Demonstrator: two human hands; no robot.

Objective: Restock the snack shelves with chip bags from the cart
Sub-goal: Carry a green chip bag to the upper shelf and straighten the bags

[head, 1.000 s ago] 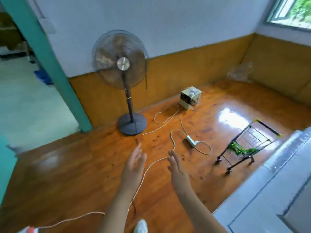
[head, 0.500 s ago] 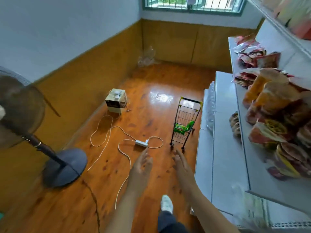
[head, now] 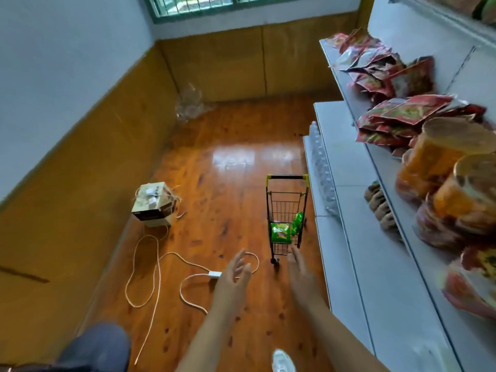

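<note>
1. Glossy orange-brown wood planking fills my view as the floor (head: pixel 236 167), knotted with dark spots and carrying a pale window glare beyond the cart (head: pixel 286 218), my landmark for everything else.
2. Nearest me, short of the cart, I see both forearms reaching forward. My left hand (head: pixel 234 275) is released, fingers straight and spread, holding nothing, off the cart's near-left corner. My right hand (head: pixel 300 272) is also released, fingers extended, their tips just at the cart's near end; I cannot tell whether they touch the wire.
3. A white shoe (head: pixel 282 361) and a dark trouser knee (head: pixel 96 345) sit at the bottom edge, well short of the cart.
4. Left of the cart, a thin pale cable (head: pixel 157 267) loops loosely over the floor to a small white plug block (head: pixel 214 274).
5. The cart is a small black wire basket on wheels with a yellow-tipped handle at its far end. Shiny green chip bags (head: pixel 281 232) lie in its near end.
6. Right of the cart rise smooth grey-white metal shelves (head: pixel 349 237), tiered, carrying crinkled red and orange snack packets (head: pixel 402 114).
7. Further left of the cart, a squarish cardboard box (head: pixel 153 205) stands by the ochre wall panel.
8. Beyond the cart, crumpled clear plastic (head: pixel 190 103) lies in the corner under a green-framed window (head: pixel 204 6).
</note>
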